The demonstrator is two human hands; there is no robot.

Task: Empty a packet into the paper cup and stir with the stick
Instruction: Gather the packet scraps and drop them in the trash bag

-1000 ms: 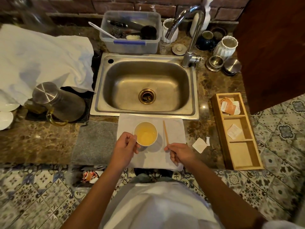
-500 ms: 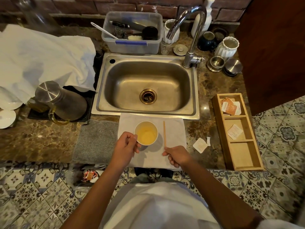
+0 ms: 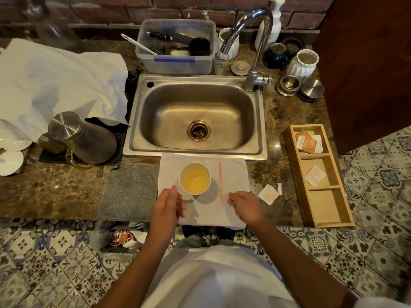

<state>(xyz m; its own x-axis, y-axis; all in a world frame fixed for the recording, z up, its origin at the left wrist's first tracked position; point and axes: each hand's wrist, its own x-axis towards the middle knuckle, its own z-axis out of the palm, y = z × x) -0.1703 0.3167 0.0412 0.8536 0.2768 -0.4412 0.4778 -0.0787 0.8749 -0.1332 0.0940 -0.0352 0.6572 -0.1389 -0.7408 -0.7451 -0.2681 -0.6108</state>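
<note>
A white paper cup [image 3: 195, 178] holding pale yellow liquid stands on a folded white cloth [image 3: 233, 174] in front of the sink. The wooden stick [image 3: 220, 182] lies flat on the cloth just right of the cup, pointing away from me. My left hand [image 3: 169, 203] hovers at the cup's near left side with relaxed fingers and holds nothing. Near the stick's close end my right hand [image 3: 245, 206] rests on the cloth, fingers loosely bent, apart from the stick. A torn white packet [image 3: 268, 194] lies on the counter to the right.
A steel sink [image 3: 260, 121] lies behind the cloth. A wooden divided box [image 3: 320, 174] with packets sits at the right counter edge. A grey mat [image 3: 130, 191] and a steel-lidded jug [image 3: 82, 136] are on the left. Jars and a tub line the back wall.
My right hand has let go of the stick, which now lies on the cloth, and has drawn back to the right. My left hand has come off the cup.
</note>
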